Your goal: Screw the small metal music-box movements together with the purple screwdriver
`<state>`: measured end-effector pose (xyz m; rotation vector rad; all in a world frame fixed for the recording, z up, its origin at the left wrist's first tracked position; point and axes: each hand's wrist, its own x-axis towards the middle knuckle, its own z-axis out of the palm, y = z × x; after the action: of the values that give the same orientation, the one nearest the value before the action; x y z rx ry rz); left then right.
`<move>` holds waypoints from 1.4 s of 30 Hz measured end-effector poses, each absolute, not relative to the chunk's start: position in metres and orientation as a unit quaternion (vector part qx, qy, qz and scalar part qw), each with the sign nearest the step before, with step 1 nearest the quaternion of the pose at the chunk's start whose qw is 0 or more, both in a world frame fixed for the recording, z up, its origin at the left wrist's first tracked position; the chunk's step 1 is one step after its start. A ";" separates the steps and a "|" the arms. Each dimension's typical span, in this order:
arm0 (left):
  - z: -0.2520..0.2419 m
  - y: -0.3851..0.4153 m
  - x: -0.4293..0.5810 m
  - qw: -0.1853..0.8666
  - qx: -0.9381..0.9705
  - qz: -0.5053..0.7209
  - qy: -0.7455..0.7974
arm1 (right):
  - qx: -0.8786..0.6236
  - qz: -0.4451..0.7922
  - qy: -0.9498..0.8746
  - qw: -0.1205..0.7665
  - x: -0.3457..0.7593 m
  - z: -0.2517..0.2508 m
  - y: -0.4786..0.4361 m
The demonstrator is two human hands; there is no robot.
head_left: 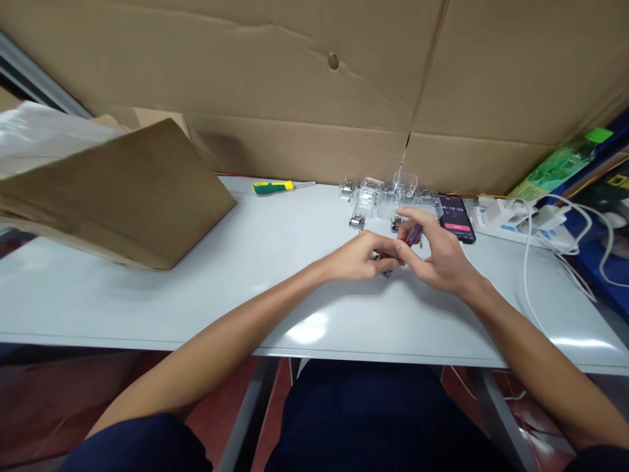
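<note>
My left hand [361, 257] is closed around a small shiny metal part [386, 271], mostly hidden under the fingers, just above the table [275, 295]. Against its fingertips rests my right hand [439, 255], gripping a tool with a dark purple handle [415, 234] that looks like a screwdriver; its tip is hidden. Beyond the hands lie similar small metal parts, one to the left [356, 222] and another [396, 224] close to my right fingers. Several clear plastic boxes [366, 203] stand behind them.
A green-and-yellow screwdriver [272, 187] lies by the cardboard wall [275, 72]. At left leans a large cardboard box [122, 196]. On the right are a phone [457, 219] showing a timer, a power strip [523, 223] with white cables, and a green-labelled bottle [560, 167].
</note>
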<state>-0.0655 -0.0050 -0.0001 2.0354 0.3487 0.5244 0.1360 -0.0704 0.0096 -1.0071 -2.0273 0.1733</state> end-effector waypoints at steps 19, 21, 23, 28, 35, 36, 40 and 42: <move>-0.001 -0.006 -0.064 0.438 0.853 0.225 0.172 | -0.419 0.081 -0.814 0.395 0.137 0.011 -0.072; -0.001 -0.006 -0.064 0.429 0.852 0.242 0.174 | -0.414 0.074 -0.814 0.401 0.137 0.010 -0.072; 0.000 -0.008 -0.064 0.426 0.847 0.261 0.182 | -0.407 0.070 -0.813 0.411 0.137 0.011 -0.072; -0.003 -0.016 -0.052 0.423 0.831 0.304 0.196 | -0.402 0.038 -0.811 0.424 0.142 0.018 -0.073; -0.018 -0.023 -0.027 0.346 0.884 0.269 0.163 | -0.430 -0.017 -0.813 0.392 0.156 0.030 -0.068; -0.020 -0.023 -0.025 0.330 0.893 0.262 0.160 | -0.435 -0.018 -0.812 0.389 0.157 0.030 -0.068; -0.020 -0.022 -0.021 0.319 0.901 0.249 0.153 | -0.440 -0.027 -0.813 0.382 0.159 0.033 -0.068; -0.018 -0.021 -0.016 0.324 0.898 0.258 0.146 | -0.441 -0.040 -0.809 0.387 0.160 0.035 -0.068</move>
<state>-0.0157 -0.0214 -0.0178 2.3564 0.3835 0.6772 0.1604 -0.0680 0.0349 -1.1215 -2.0592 -0.1007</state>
